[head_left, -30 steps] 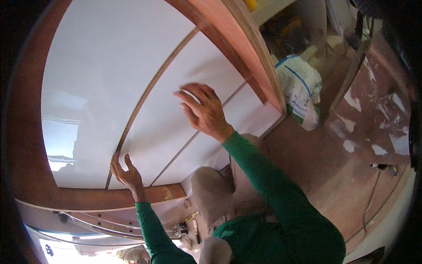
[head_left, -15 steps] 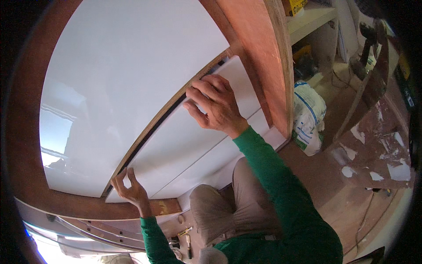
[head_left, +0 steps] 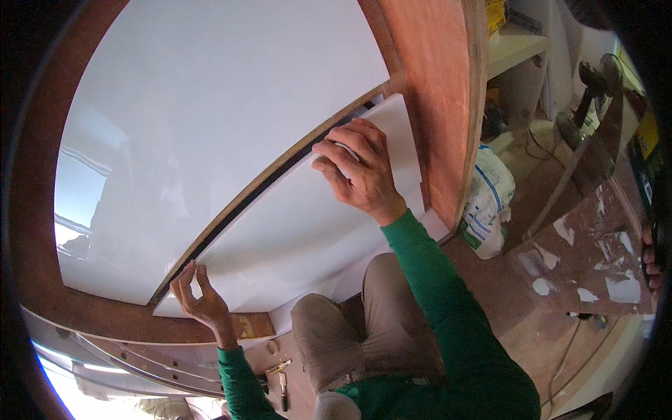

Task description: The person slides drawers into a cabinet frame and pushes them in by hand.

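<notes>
A long white drawer front (head_left: 301, 231) sits under the wooden-edged white top (head_left: 224, 126), with a dark gap between them. My right hand (head_left: 364, 168) hooks its curled fingers over the upper edge of the drawer front, towards its right end. Near the left end, my left hand (head_left: 201, 297) has its fingertips at the same edge, with the thumb held apart from them. What lies behind the drawer front is hidden.
A reddish-brown wooden side panel (head_left: 448, 91) rises at the right. Beyond it stand a white and blue bag (head_left: 488, 203) and a shelf (head_left: 518, 56). A brush (head_left: 283, 392) lies on the floor by my knees. A paint-spotted brown board (head_left: 588, 259) is at far right.
The drawer front has come out towards me, with both hands at its edge. The seam that showed below it is now covered. The view has also shifted slightly.
</notes>
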